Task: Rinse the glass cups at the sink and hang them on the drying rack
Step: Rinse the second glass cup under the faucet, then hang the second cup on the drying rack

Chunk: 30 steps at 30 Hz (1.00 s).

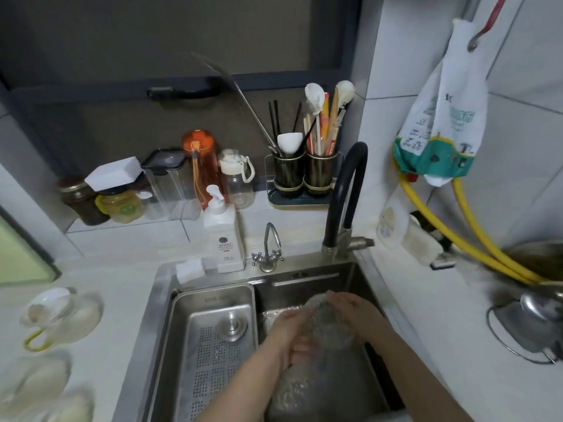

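Observation:
Both my hands hold one clear ribbed glass cup (327, 322) low in the right basin of the steel sink (307, 272), below the black curved tap (350, 190). My left hand (292, 336) grips its near side, fingers curled around it. My right hand (350, 312) wraps its far side from the right. A second wet glass (292, 391) lies in the basin under my forearms. On the counter at left stand a clear cup with a yellow handle (61, 318) and other clear cups (39, 388), blurred.
A perforated steel drain tray (213, 339) fills the sink's left half. Behind it stand a white soap pump bottle (224, 236), a small tap (269, 251), jars, bottles and a utensil caddy (304, 175). Yellow hoses (475, 236) and a steel pot lid (530, 324) occupy the right.

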Tool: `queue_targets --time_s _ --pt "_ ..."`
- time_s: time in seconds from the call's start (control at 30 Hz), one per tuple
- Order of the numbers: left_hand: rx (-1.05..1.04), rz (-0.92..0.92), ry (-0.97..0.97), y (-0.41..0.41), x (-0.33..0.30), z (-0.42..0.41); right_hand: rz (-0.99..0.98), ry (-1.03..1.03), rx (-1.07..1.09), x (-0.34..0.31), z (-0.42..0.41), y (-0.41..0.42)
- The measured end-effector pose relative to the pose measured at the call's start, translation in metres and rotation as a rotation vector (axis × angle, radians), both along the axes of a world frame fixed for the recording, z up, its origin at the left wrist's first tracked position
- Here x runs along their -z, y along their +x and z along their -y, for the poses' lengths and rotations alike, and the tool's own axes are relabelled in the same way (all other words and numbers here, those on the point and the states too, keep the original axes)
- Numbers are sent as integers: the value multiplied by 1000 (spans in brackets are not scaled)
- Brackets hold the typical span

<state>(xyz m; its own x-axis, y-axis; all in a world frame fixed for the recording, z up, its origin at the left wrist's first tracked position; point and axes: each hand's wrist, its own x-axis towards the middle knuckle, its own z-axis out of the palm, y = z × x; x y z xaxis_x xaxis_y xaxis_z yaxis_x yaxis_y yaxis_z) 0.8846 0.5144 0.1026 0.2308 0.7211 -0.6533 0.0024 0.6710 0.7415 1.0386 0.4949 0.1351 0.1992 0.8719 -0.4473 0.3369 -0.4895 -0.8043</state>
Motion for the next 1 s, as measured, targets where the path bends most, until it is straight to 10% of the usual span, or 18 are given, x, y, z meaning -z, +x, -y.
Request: queue_targets --time_s 0.53,1.0 --pt "153 10 -2 -45 -9 40 241 -62 65 -21 48 -48" --pt "78 63 362 -54 -23 73 -362 229 85 0 95 -36"
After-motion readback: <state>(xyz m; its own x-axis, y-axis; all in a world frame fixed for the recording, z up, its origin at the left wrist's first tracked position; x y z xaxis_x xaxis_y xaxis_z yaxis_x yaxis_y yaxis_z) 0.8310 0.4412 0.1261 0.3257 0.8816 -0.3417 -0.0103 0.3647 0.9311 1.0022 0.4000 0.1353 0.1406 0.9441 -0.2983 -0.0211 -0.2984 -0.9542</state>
